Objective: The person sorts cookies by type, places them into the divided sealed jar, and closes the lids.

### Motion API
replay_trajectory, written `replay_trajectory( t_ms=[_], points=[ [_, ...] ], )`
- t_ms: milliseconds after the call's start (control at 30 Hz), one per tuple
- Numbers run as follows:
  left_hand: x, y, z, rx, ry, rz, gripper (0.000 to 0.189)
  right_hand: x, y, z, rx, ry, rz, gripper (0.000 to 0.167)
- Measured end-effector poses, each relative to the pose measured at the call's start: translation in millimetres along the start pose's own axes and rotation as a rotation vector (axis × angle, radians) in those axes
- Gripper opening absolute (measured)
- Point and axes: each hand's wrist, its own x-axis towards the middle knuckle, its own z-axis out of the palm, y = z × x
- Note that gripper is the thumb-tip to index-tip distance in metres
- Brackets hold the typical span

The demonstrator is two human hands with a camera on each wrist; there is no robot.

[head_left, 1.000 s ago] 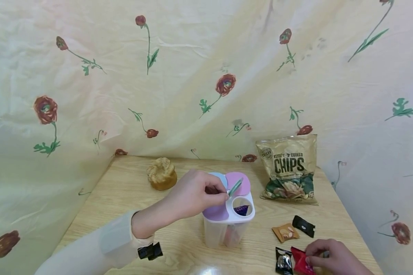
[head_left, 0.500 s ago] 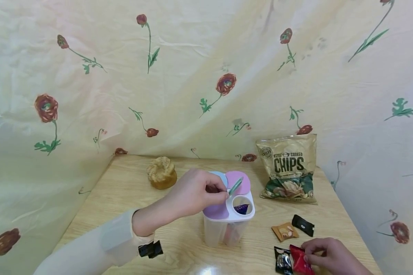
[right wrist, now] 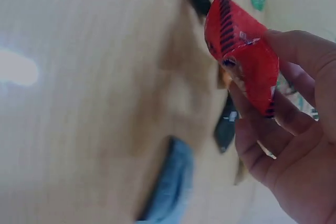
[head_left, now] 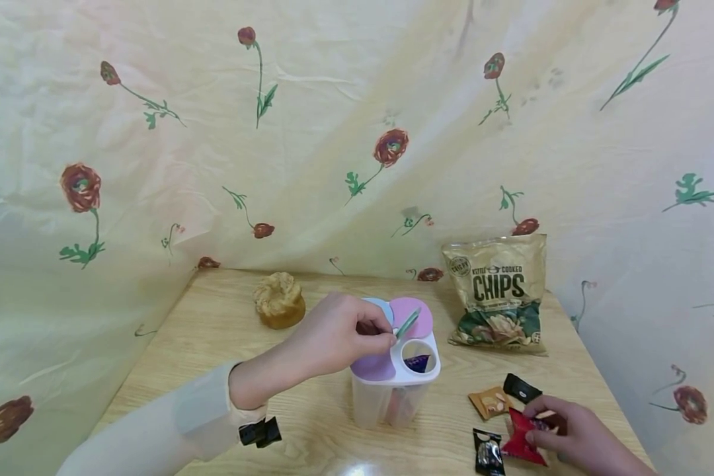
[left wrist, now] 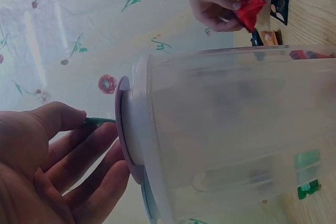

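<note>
My left hand (head_left: 339, 337) is above a clear divided container (head_left: 387, 403) with a white top, pinching a thin mint-green lid (head_left: 407, 324) between thumb and fingers. Blue, pink (head_left: 412, 316) and purple (head_left: 373, 367) lids cover three of its openings. Through the uncovered round opening at the front right, a dark purple packet (head_left: 417, 363) shows. At the right, my right hand (head_left: 577, 433) pinches a red snack packet (head_left: 522, 439); the right wrist view shows the red packet (right wrist: 247, 51) held up above the table by thumb and fingers.
Near the right hand lie an orange packet (head_left: 490, 402), a black packet (head_left: 521, 389) and a black patterned packet (head_left: 488, 452). A gold chips bag (head_left: 498, 294) stands behind them. A bread roll (head_left: 279, 301) sits at the back left. A blurred bluish object (right wrist: 173, 182) appears in the right wrist view.
My right hand has raised the red packet off the table, up and slightly away from the black patterned packet. The left hand and green lid have stayed in place.
</note>
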Motion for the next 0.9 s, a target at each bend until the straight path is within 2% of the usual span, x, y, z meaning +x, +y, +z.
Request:
replay_trajectory(
  t_ms=[200,300,467,533,700,900],
  points=[
    [-0.7,0.9,0.1,0.009,0.004,0.001,0.008,0.4,-29.6,-14.0,-0.115,0.164,-0.122,0.045],
    [-0.8,1.4,0.2,0.013,0.002,-0.001,0.008,2.0,-49.0,-21.4,-0.158,0.219,-0.194,0.045],
    [-0.8,1.9,0.1,0.019,0.002,-0.009,0.008,8.7,-86.2,-31.0,-0.199,0.282,-0.363,0.043],
    [-0.9,1.6,-0.1,0.021,0.003,-0.011,0.009,12.6,-103.3,-34.3,-0.219,0.288,-0.438,0.046],
    [-0.9,0.8,-0.4,0.014,0.006,-0.013,0.007,21.2,-146.4,-40.9,-0.275,0.293,-0.552,0.057],
    [-0.9,0.5,-0.7,0.013,0.009,-0.003,0.007,30.0,-181.3,-46.0,-0.241,0.272,-0.676,0.059]
  ],
)
